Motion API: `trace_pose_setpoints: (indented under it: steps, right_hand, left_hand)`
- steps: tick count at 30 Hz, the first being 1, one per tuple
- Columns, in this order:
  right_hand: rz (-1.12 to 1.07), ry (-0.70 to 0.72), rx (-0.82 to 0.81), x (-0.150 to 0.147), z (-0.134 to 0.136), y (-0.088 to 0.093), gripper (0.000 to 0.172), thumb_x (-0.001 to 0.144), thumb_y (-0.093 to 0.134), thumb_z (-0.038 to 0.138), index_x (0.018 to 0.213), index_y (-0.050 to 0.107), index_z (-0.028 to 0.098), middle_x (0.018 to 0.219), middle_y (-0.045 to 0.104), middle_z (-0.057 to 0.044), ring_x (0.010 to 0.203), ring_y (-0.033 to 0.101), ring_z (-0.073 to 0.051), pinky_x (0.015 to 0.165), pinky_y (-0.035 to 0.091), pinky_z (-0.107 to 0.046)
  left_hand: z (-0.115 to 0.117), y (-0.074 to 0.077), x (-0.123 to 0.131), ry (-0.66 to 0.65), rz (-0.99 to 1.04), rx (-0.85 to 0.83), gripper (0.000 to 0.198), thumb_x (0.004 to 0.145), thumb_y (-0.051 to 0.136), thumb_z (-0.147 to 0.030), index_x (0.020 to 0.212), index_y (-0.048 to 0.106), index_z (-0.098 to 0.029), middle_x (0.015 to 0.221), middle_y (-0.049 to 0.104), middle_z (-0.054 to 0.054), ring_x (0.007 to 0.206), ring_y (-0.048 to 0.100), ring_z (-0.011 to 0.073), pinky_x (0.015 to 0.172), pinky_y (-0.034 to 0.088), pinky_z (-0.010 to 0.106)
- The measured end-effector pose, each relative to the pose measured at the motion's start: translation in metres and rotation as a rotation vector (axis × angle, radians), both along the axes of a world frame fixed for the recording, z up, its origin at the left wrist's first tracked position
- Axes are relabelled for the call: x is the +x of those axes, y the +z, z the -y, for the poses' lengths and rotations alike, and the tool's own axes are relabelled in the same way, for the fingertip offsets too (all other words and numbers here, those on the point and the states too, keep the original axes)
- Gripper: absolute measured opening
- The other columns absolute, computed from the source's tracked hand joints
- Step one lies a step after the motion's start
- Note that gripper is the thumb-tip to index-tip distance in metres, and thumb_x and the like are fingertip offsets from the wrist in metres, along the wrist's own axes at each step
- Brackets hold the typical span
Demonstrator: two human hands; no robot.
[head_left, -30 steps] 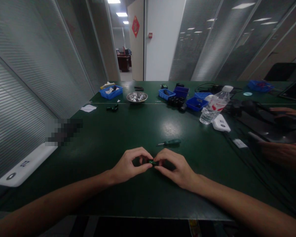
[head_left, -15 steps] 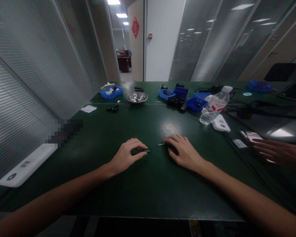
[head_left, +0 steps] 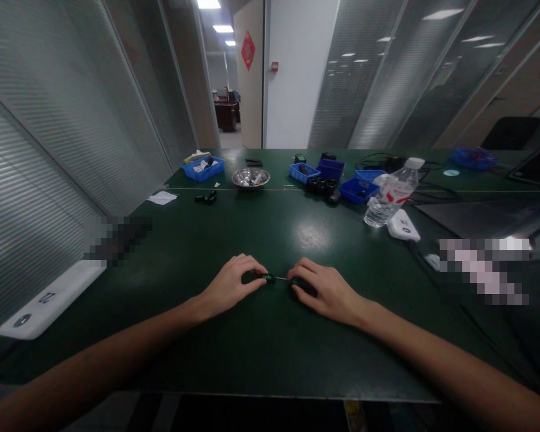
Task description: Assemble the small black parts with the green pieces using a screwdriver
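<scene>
Near: green table (head_left: 270, 360) before me. My right hand (head_left: 329, 293) is closed round a screwdriver (head_left: 305, 287), its shaft pointing left. My left hand (head_left: 232, 285) pinches a small green part (head_left: 269, 278) between thumb and fingers, just above the tabletop; shaft tip at its right end, contact too small to tell. Beyond, right: water bottle (head_left: 389, 201). Farther: metal bowl (head_left: 251, 179), left of centre, small pieces inside.

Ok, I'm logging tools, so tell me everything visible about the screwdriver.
The screwdriver has a thin, metallic shaft and a dark handle, gripped and partly covered by the right hand. Roughly level over the table, it points toward the green part in the left hand; whether they touch is unclear.
</scene>
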State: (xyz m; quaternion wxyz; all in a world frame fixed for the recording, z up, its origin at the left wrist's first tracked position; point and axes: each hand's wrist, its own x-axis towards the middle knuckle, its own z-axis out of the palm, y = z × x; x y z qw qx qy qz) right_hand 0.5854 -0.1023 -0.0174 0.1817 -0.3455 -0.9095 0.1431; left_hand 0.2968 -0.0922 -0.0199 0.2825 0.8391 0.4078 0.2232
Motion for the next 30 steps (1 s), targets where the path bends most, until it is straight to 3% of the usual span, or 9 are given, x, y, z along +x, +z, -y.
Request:
trace_pose_setpoints:
  steps: [30]
  right_hand:
    - [-0.027, 0.033, -0.017, -0.0006, -0.0023, -0.0014, 0.020, 0.100, 0.053, 0.027, 0.118, 0.059, 0.024, 0.112, 0.063, -0.005, 0.091, 0.063, -0.018, 0.079, 0.053, -0.031]
  left_hand:
    - [0.0007, 0.0032, 0.0010, -0.038, -0.003, -0.005, 0.020, 0.102, 0.060, -0.038, 0.115, 0.070, -0.026, 0.114, 0.070, 0.001, 0.104, 0.060, 0.0212, 0.093, 0.045, 0.038]
